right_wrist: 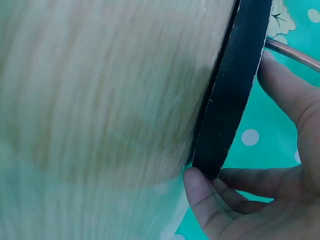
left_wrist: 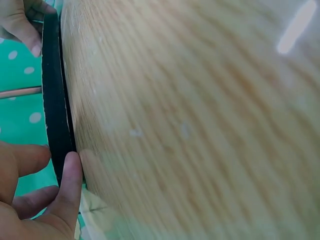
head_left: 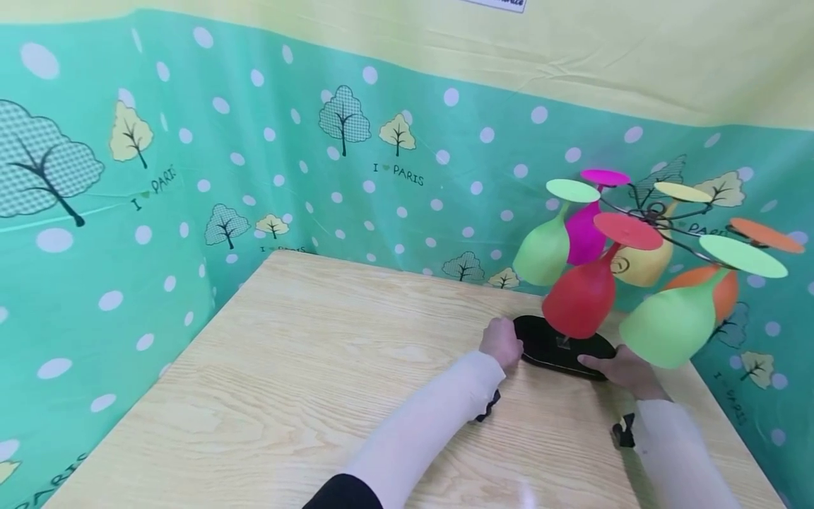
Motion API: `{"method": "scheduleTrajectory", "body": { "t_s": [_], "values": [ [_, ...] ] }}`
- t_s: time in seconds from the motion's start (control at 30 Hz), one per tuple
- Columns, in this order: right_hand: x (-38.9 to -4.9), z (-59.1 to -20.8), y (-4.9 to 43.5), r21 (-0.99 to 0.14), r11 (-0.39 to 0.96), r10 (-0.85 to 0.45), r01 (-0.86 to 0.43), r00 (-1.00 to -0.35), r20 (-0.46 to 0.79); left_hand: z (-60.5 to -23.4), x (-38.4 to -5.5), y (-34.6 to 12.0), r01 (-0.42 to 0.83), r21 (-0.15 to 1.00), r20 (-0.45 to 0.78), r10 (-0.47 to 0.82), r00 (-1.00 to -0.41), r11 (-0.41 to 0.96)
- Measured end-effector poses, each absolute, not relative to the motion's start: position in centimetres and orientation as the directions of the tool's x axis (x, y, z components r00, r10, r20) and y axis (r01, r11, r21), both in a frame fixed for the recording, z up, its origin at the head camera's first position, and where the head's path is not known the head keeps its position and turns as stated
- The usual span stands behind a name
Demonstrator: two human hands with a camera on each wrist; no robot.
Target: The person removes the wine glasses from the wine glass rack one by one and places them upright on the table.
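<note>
At the table's back right stands a wine glass rack, its black oval base [head_left: 540, 348] beneath a dark wire top [head_left: 655, 212]. Several coloured goblets hang upside down from it, among them a red goblet [head_left: 580, 300], a magenta goblet [head_left: 586, 235] and a light green goblet [head_left: 670, 325]. My left hand [head_left: 501, 344] grips the base's left end; in the left wrist view its thumb and fingers pinch the black rim [left_wrist: 54, 90]. My right hand [head_left: 626, 371] holds the right end, thumb on top and fingertips at the lower edge. Whether the base touches the table is unclear.
The pale wood-grain table [head_left: 305, 353] reaches left and forward of the rack. A green dotted cloth [head_left: 426, 191] with printed trees hangs close behind the rack and along the sides. The goblets overhang the right hand.
</note>
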State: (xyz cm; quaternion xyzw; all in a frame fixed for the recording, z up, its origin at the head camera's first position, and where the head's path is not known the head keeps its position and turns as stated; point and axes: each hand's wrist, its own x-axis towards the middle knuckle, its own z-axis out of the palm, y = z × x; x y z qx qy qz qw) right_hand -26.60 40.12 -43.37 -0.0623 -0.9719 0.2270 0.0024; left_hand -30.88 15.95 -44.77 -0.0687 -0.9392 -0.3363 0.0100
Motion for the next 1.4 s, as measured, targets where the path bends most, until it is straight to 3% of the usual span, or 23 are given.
{"method": "scheduleTrajectory", "body": {
  "t_s": [0.57,1.1,1.4],
  "values": [
    [-27.0,-43.9,38.6,-0.424,0.905,0.056,-0.041,-0.975,0.214,-44.8,-30.8,14.0,0.113,0.652,0.063,0.094,-0.994,0.750],
    [-27.0,-43.7,37.4,-0.411,0.902,-0.010,-0.133,-0.958,0.286,-45.5,-30.8,12.7,0.114,0.698,0.085,0.076,-0.993,0.707],
    [-27.0,-43.4,36.6,-0.523,0.810,-0.101,-0.265,-0.942,0.321,-45.0,-30.6,11.4,0.096,0.722,0.068,0.068,-0.995,0.686]
  ]
}}
